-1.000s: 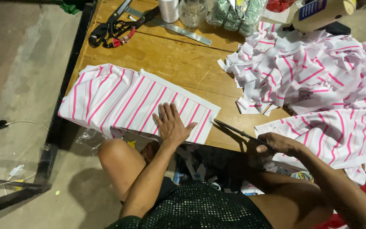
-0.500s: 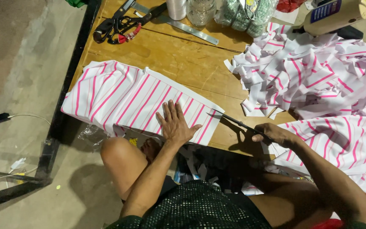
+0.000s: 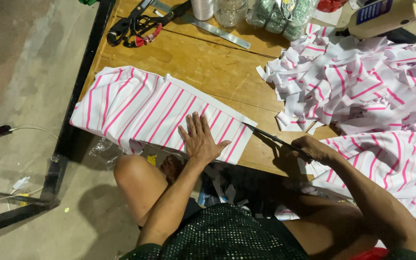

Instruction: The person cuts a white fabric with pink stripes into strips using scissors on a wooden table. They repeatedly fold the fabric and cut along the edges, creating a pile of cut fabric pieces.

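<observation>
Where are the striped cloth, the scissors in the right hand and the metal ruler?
striped cloth (image 3: 136,108): head view, middle of the flat piece.
scissors (image 3: 270,137): head view, on the blades.
right hand (image 3: 316,148): head view, its back.
ruler (image 3: 217,31): head view, mid-length.

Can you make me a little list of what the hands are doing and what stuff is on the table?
left hand: flat on the striped cloth, fingers spread
right hand: holding scissors, tips at the cloth's right edge
striped cloth: white with pink stripes, folded, on the wooden table
pile of strips: same cloth, right side
far edge: spare scissors, metal ruler
</observation>
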